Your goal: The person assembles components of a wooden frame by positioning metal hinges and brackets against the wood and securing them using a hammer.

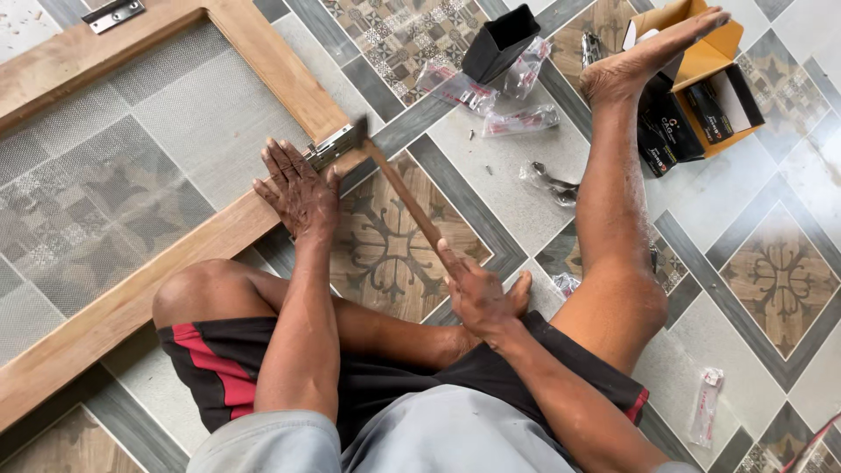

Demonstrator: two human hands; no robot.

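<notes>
One head-worn camera looks steeply down, close over the seated person's lap and tiled floor [771, 175].

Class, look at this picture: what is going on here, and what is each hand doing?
A person sits on a tiled floor beside a wooden frame. The left hand lies flat on the frame's corner, next to a metal hinge. The right hand grips the wooden handle of a hammer, whose head is at the hinge. Small plastic packets, a black box and an open cardboard box lie near the person's raised foot.
</notes>
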